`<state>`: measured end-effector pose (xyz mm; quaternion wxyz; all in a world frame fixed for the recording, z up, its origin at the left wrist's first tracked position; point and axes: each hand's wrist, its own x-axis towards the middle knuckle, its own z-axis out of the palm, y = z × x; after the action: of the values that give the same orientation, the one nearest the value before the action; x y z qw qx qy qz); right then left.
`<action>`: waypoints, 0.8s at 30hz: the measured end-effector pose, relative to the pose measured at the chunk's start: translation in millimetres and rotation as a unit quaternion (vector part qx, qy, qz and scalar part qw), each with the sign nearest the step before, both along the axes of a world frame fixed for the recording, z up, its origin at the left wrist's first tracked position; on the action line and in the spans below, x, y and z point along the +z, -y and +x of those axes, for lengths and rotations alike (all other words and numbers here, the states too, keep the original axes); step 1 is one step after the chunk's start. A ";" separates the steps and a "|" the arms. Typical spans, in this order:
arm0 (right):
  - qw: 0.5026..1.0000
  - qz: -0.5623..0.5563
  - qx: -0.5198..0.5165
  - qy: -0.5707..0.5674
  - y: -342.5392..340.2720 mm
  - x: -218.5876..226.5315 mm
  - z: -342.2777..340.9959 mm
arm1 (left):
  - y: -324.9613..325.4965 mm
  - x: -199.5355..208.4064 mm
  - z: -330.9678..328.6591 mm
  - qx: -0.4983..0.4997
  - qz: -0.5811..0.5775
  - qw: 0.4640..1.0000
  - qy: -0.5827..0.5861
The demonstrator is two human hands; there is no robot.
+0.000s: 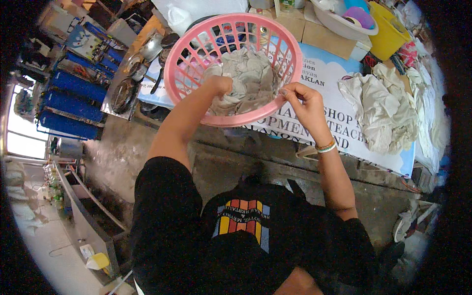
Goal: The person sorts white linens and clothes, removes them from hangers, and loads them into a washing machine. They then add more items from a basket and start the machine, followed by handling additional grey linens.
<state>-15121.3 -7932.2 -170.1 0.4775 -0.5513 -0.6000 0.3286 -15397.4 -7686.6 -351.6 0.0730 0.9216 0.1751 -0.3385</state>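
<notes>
A round pink plastic laundry basket [293, 58] with slatted sides stands tilted toward me on the table. Crumpled greyish-white cloth [248, 73] lies bunched inside it. My left hand [219, 86] reaches over the near rim into the basket, its fingers curled down into the cloth; their tips are hidden. At the rim's right side, my right hand [306, 99] pinches the edge between thumb and bent fingers. Bands circle the right wrist.
A printed tarpaulin [327, 98] covers the table. Pale crumpled cloth [386, 108] lies to the right. Behind are a white basin [339, 22] with colourful items and a yellow bucket [388, 37]. Pots and pans [123, 96] stand at the left.
</notes>
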 end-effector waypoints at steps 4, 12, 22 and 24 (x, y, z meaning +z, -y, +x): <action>0.999 -0.006 -0.039 -0.008 -11.6 -7.5 2.0 | -15.1 47.5 -1.3 0.071 -0.039 0.958 0.275; 0.984 0.161 -0.034 0.066 -66.5 -7.0 -16.3 | 27.7 254.7 55.8 0.208 -0.078 0.812 0.540; 0.955 0.159 -0.214 0.130 -108.8 28.1 16.0 | -12.8 184.0 53.9 0.161 -0.140 0.808 0.549; 0.944 0.246 -0.178 0.131 -107.4 50.6 30.7 | -17.0 131.4 45.9 0.090 -0.102 0.924 0.357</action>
<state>-15090.6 -7824.8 -119.5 0.5659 -0.5531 -0.6114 0.0050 -15351.4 -7669.6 -220.2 0.2545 0.9494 0.1839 0.0054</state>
